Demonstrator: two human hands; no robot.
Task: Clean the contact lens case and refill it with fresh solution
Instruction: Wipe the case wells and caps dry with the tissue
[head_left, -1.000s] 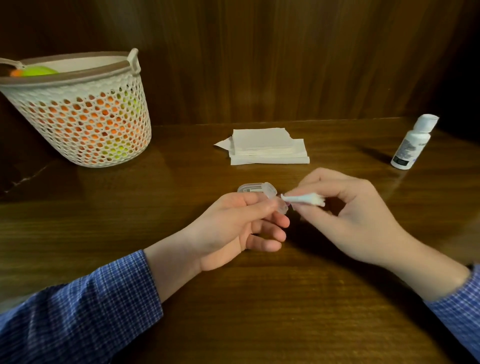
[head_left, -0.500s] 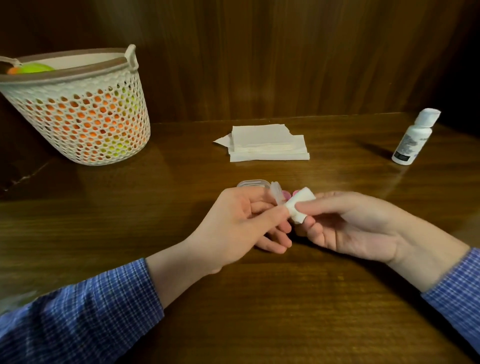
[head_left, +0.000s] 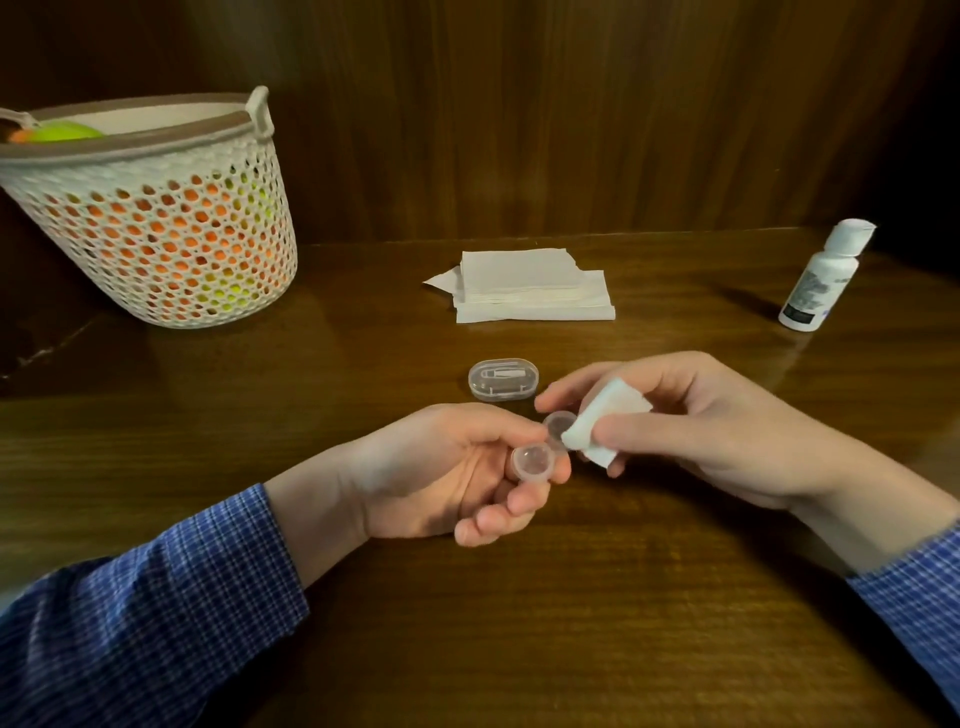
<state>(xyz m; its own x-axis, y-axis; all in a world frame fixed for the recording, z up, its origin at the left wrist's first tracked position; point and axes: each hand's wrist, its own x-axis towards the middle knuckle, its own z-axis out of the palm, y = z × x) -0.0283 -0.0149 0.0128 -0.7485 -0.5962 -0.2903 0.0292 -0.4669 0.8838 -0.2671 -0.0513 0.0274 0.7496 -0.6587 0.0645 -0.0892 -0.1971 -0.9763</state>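
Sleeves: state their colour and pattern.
Blue with a fine white check, on both sleeves; seen in the head view.

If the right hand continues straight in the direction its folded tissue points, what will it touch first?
Most likely the contact lens case held by the left hand: the tissue in the right hand already points at its farther well.

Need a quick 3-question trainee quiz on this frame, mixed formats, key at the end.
1. True or false: the solution bottle is uncapped and tipped over the lens case.
2. Which hand holds the folded tissue? A) left hand B) right hand C) neither
3. Fill in: the small clear oval box lies on the table between the hands and the ____ of tissues.

Key: 1 false, it stands capped at the far right. 2 B, the right hand pinches it against a well; the left hand holds the case. 3 stack.
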